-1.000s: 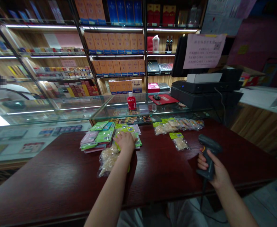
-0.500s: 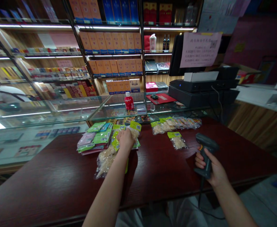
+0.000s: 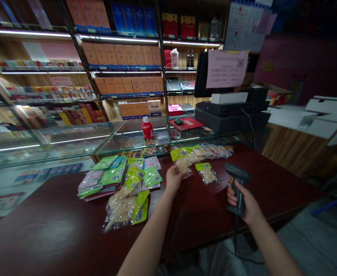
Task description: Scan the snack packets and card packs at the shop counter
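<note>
My left hand (image 3: 175,178) is closed on the near end of a clear snack packet (image 3: 184,165) with a yellow-green label, at the left end of a row of similar packets (image 3: 207,153). My right hand (image 3: 242,203) grips the handle of a dark barcode scanner (image 3: 237,180), its head above the table and its cord hanging down. Between the hands lies a single snack packet (image 3: 207,174). Left of my left arm are a heap of snack packets (image 3: 121,207) with pale contents and a stack of green and pink packets (image 3: 111,174).
Behind the dark red table (image 3: 62,226) runs a glass counter (image 3: 119,136) with a red bottle (image 3: 147,128) and a mouse on a red mat (image 3: 190,123). A monitor and a black till (image 3: 223,117) stand at back right. Shelves of boxes (image 3: 113,55) line the wall.
My left hand has moved right from the heap to the row, carrying a snack packet. My right hand still holds the scanner. The view has shifted to the right.
</note>
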